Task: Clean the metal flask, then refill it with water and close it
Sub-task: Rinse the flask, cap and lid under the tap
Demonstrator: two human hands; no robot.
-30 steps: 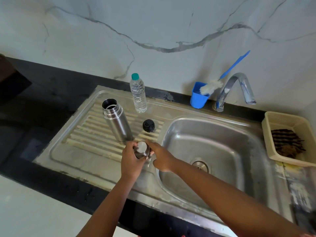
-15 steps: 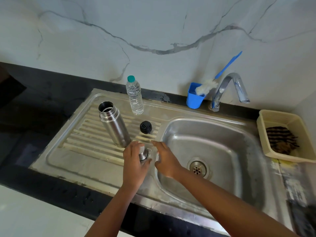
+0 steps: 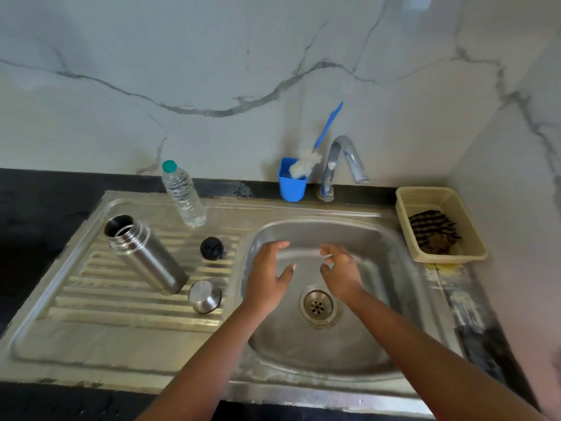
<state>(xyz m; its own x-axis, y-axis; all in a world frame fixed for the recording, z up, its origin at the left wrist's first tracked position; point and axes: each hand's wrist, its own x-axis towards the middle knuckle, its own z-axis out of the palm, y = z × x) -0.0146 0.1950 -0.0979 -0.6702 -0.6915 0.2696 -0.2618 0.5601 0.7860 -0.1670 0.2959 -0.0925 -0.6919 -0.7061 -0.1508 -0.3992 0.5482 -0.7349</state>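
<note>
Two bare hands hovered over the basin of a steel sink [image 3: 391, 250]. The left hand [image 3: 267, 275] had its fingers spread wide, holding nothing. The right hand [image 3: 341, 273] was blurred, its fingers loosely curled and apparently empty. The open metal flask [image 3: 145, 255] stood on the ridged drainboard [image 3: 91, 287], well to the left of both hands. Its steel cap [image 3: 205, 296] sat just beside the flask's base, the black stopper [image 3: 212, 248] slightly farther back. A clear water bottle [image 3: 183, 196] stood at the far edge.
</note>
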